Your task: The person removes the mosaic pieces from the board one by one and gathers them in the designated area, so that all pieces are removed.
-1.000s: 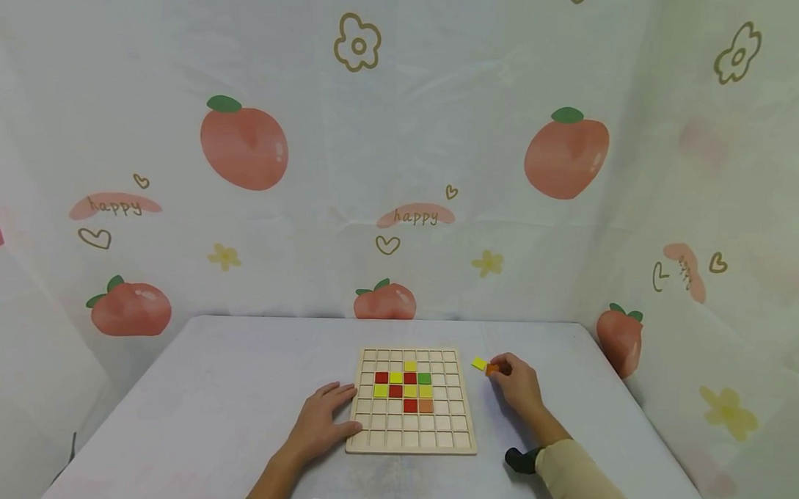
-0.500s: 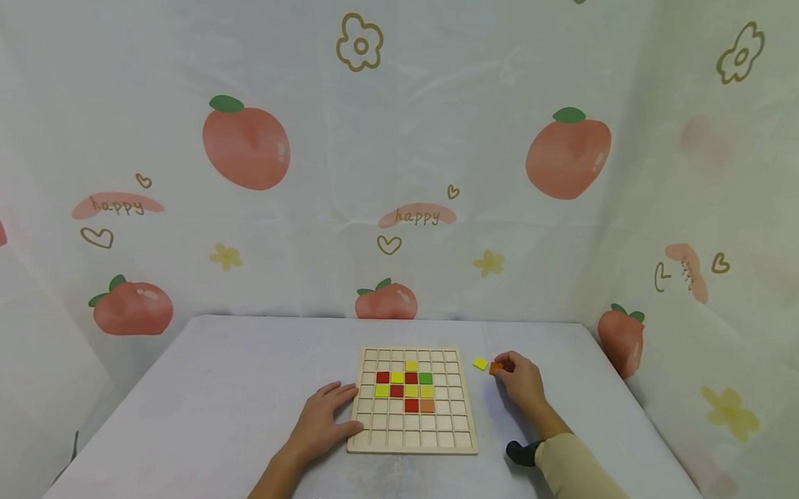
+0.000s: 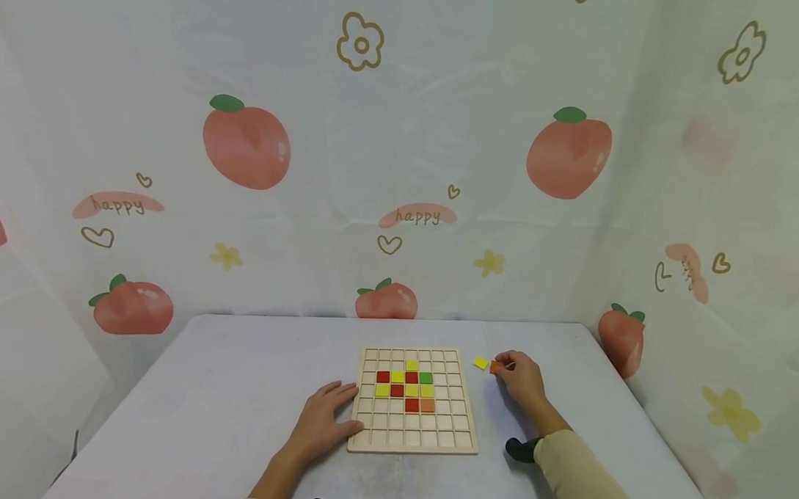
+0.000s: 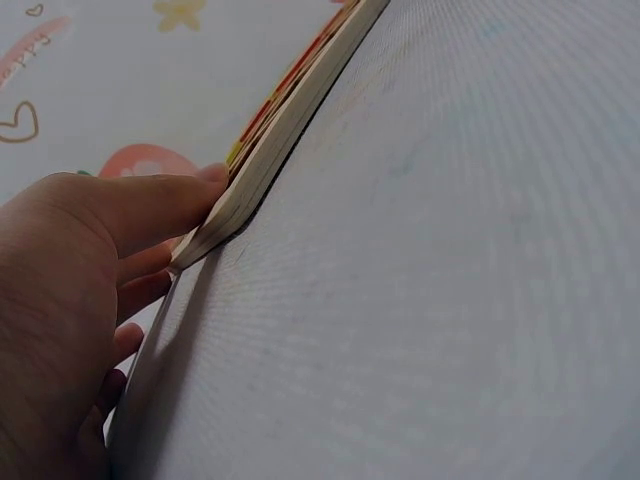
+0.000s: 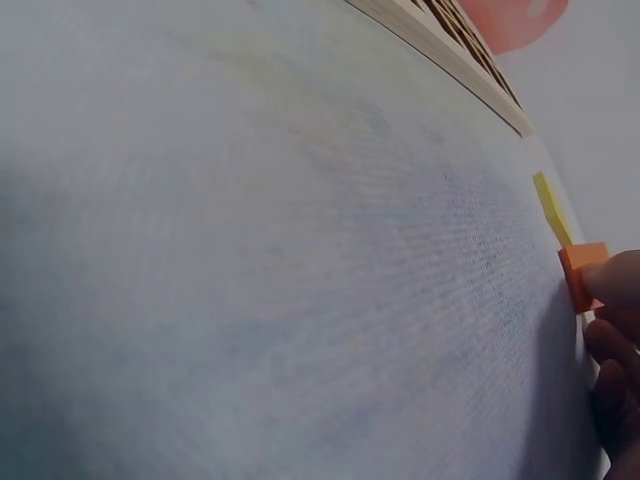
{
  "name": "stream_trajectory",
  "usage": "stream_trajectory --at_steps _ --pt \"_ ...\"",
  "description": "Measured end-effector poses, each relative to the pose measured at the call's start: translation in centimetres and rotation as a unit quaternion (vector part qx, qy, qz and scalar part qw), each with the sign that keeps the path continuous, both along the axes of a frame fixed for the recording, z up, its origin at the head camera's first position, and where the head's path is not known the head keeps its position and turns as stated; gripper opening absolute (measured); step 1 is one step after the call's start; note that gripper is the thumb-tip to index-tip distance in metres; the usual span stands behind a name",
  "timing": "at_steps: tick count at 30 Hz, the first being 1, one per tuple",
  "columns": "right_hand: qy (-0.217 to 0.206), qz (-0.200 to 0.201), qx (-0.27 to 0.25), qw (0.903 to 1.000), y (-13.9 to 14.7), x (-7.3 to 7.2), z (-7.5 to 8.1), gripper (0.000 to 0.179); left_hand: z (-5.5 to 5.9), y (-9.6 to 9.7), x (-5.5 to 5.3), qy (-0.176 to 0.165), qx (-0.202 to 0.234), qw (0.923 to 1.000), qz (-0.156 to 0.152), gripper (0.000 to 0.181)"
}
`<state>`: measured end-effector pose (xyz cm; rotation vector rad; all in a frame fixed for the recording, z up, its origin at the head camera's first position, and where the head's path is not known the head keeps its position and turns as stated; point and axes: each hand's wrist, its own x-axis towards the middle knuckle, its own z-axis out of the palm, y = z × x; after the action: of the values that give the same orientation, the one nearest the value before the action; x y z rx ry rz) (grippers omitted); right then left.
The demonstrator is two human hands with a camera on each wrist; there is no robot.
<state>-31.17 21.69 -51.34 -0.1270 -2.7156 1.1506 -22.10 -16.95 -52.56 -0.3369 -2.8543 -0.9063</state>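
Note:
A square wooden grid board [image 3: 376, 439] lies on the table, with red, yellow, green and orange square tiles set in its middle cells. My left hand [image 3: 324, 419] rests at the board's left edge, thumb and fingers spread and touching the rim; in the left wrist view the thumb [image 4: 165, 208] lies against the board's side. To the right of the board, my right hand [image 3: 522, 380] pinches an orange square tile [image 5: 576, 278] between thumb and fingers, close to the tabletop. Just left of that tile, a loose yellow tile [image 3: 480, 363] lies flat on the table.
A white cloth covers the table [image 3: 236, 391], whose far edge meets a patterned curtain [image 3: 402, 161]. Another curtain side stands at the right. A black strap end [image 3: 520, 451] shows at my right wrist beside the sleeve [image 3: 583, 476].
My right hand has shifted a touch to the right with the orange tile, a little farther from the yellow tile. My left hand and the board stay put.

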Motion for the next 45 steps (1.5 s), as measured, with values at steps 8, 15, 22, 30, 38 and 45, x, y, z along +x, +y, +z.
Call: stream_trajectory --at_steps 8,15,22,30,38,45 --pt "0.019 0.008 0.004 0.9998 0.2 -0.1 0.0 0.015 0.0 0.0 0.0 -0.001 0.004 1.0 0.003 0.067" --pt "0.018 0.01 -0.004 0.9998 0.1 -0.4 0.1 0.015 -0.2 0.0 -0.1 0.001 -0.002 1.0 0.004 0.067" --pt "0.029 0.012 -0.018 0.9993 0.0 -0.5 0.4 0.016 0.0 0.0 0.0 0.001 -0.002 1.0 0.0 0.067" --pt "0.02 0.012 -0.023 0.9995 -0.8 -0.7 0.9 0.017 -0.2 0.0 0.0 0.005 -0.002 1.0 0.002 0.067" --pt "0.029 0.027 -0.007 0.9992 -1.8 -1.0 1.3 0.011 -0.3 -0.1 -0.2 0.006 0.0 1.0 0.003 0.067" --pt "0.046 0.043 0.0 0.998 -2.9 -1.3 1.6 0.011 -0.4 -0.1 -0.3 -0.001 0.001 1.0 0.005 0.067"
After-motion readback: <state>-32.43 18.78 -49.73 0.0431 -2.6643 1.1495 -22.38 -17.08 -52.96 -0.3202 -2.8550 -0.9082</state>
